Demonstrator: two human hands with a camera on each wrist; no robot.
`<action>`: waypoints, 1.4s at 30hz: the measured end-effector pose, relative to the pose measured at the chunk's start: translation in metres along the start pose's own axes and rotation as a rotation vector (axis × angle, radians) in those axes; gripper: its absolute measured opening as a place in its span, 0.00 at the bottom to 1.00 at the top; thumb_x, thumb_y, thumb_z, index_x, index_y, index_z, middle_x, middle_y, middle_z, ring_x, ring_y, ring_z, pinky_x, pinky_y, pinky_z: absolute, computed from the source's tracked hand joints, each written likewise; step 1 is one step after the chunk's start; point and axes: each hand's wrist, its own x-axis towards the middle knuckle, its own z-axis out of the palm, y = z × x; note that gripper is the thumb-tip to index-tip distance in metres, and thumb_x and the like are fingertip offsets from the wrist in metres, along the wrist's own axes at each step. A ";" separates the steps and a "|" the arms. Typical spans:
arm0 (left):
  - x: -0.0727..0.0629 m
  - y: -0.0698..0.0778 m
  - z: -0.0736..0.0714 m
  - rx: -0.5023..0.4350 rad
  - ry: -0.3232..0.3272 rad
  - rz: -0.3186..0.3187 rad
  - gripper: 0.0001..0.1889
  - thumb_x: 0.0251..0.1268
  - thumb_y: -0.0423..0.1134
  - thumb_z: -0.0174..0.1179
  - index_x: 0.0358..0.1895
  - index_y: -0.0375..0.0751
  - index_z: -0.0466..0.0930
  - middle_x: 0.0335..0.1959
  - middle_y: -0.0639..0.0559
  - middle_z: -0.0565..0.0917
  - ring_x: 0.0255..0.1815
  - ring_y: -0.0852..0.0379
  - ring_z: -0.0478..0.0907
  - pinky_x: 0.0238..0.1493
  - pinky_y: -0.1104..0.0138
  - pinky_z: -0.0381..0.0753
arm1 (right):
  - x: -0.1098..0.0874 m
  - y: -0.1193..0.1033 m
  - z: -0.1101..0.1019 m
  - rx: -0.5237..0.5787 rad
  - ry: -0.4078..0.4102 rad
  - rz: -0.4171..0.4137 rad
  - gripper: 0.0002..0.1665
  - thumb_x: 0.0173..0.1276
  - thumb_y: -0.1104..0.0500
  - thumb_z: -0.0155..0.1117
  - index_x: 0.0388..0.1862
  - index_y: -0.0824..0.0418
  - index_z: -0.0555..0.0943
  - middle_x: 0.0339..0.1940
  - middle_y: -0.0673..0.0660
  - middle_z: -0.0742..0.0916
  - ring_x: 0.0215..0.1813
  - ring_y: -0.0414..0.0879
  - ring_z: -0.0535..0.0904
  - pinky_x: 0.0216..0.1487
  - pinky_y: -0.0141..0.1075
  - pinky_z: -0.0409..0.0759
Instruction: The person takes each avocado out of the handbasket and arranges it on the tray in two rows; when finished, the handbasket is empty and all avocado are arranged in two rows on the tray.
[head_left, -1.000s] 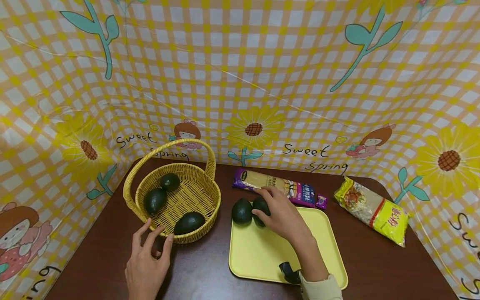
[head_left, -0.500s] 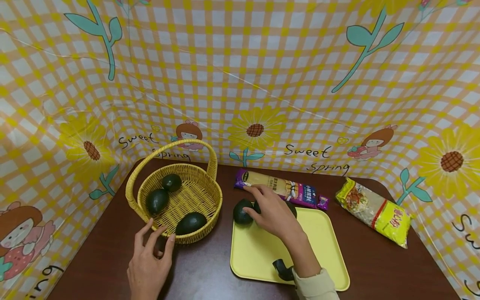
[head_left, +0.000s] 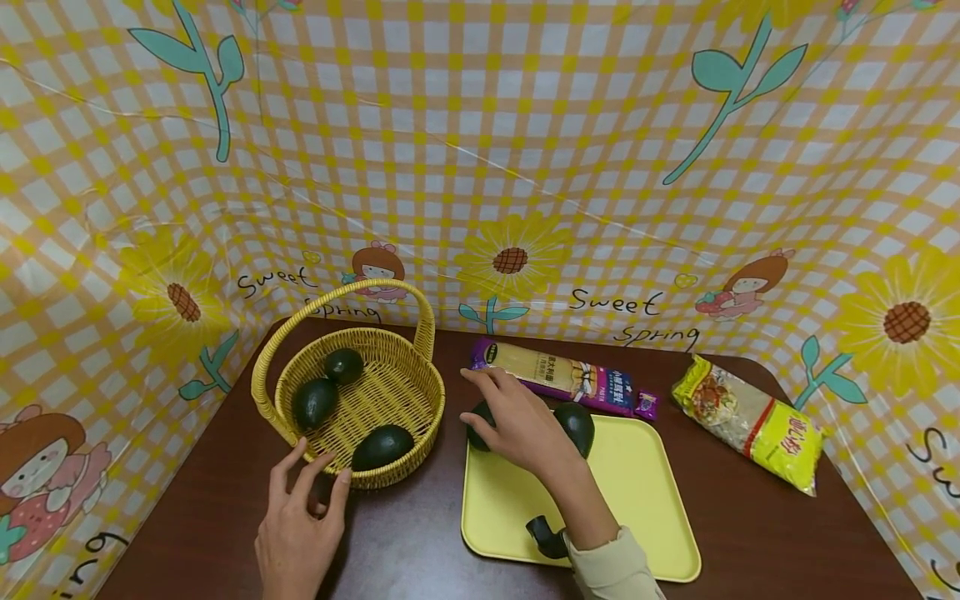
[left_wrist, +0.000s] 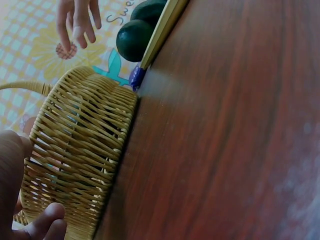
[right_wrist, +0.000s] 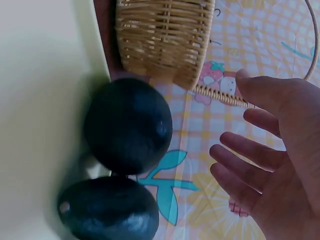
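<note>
My right hand (head_left: 517,421), fingers apart and holding nothing, hovers above the back left corner of the yellow tray (head_left: 637,500). Beneath it a dark green avocado (head_left: 478,432) is partly covered; another avocado (head_left: 576,428) shows to the right of the hand. The right wrist view shows a round avocado (right_wrist: 127,125) beside a second avocado (right_wrist: 110,210), both away from the fingers. My left hand (head_left: 300,521) has relaxed fingertips at the near left rim of the wicker basket (head_left: 435,392). Inside the basket lie three avocados (head_left: 382,447).
Behind the tray lies a purple pasta package (head_left: 551,375). To the right lies a yellow-and-clear noodle bag (head_left: 750,425). A checked flower-print cloth (head_left: 480,167) surrounds the dark wooden table (head_left: 420,542). The basket handle (head_left: 345,287) arches upright. A black wrist device (head_left: 546,537) sits low over the tray.
My right hand has moved left across the avocados on the tray, uncovering the right one and partly covering the left one. My left hand stays at the basket rim.
</note>
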 end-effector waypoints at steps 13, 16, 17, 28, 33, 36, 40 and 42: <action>0.000 0.000 0.000 0.007 -0.009 -0.006 0.17 0.72 0.51 0.73 0.58 0.50 0.91 0.73 0.45 0.77 0.20 0.65 0.73 0.17 0.64 0.66 | 0.017 -0.018 0.011 -0.008 -0.015 -0.090 0.35 0.81 0.49 0.69 0.80 0.59 0.73 0.68 0.60 0.82 0.64 0.56 0.83 0.60 0.50 0.84; 0.000 0.000 -0.001 0.008 -0.010 -0.010 0.17 0.72 0.51 0.73 0.58 0.50 0.91 0.73 0.45 0.78 0.20 0.65 0.73 0.17 0.63 0.67 | 0.020 -0.022 0.013 -0.010 -0.032 -0.093 0.34 0.81 0.48 0.68 0.80 0.59 0.73 0.69 0.61 0.82 0.64 0.55 0.84 0.59 0.49 0.84; 0.000 0.000 -0.001 0.008 -0.008 -0.011 0.17 0.72 0.51 0.74 0.58 0.50 0.91 0.73 0.45 0.78 0.20 0.65 0.73 0.17 0.63 0.67 | 0.020 -0.024 0.013 -0.007 -0.033 -0.098 0.34 0.81 0.48 0.68 0.79 0.60 0.73 0.69 0.61 0.82 0.63 0.55 0.84 0.59 0.49 0.85; 0.001 0.000 0.001 0.009 -0.012 -0.011 0.17 0.72 0.51 0.73 0.58 0.50 0.91 0.73 0.45 0.77 0.20 0.65 0.72 0.16 0.64 0.66 | 0.030 -0.039 0.019 -0.028 -0.084 -0.145 0.32 0.84 0.48 0.65 0.79 0.60 0.73 0.66 0.61 0.82 0.49 0.47 0.83 0.45 0.41 0.83; 0.001 -0.001 0.001 0.008 -0.009 -0.007 0.17 0.72 0.51 0.73 0.58 0.49 0.91 0.74 0.44 0.77 0.19 0.65 0.72 0.16 0.64 0.65 | 0.035 -0.043 0.023 -0.039 -0.104 -0.163 0.33 0.84 0.47 0.65 0.79 0.59 0.73 0.65 0.60 0.82 0.47 0.47 0.83 0.46 0.41 0.83; 0.001 -0.001 0.001 0.008 -0.009 -0.005 0.17 0.72 0.50 0.74 0.58 0.49 0.91 0.74 0.45 0.77 0.19 0.65 0.72 0.16 0.65 0.65 | 0.037 -0.046 0.024 -0.044 -0.125 -0.166 0.34 0.84 0.46 0.64 0.80 0.59 0.73 0.68 0.61 0.82 0.50 0.49 0.85 0.48 0.43 0.85; 0.001 -0.002 0.001 0.005 -0.016 -0.004 0.17 0.71 0.50 0.74 0.58 0.50 0.91 0.74 0.46 0.76 0.20 0.65 0.73 0.16 0.66 0.65 | 0.040 -0.050 0.025 -0.065 -0.149 -0.168 0.34 0.84 0.45 0.63 0.80 0.58 0.73 0.70 0.61 0.81 0.56 0.50 0.86 0.52 0.44 0.86; 0.001 -0.001 0.001 0.002 -0.021 -0.004 0.17 0.72 0.50 0.74 0.58 0.51 0.91 0.75 0.47 0.76 0.20 0.65 0.73 0.16 0.66 0.65 | 0.042 -0.053 0.024 -0.079 -0.154 -0.173 0.34 0.84 0.44 0.63 0.80 0.58 0.73 0.69 0.60 0.81 0.56 0.50 0.86 0.52 0.44 0.86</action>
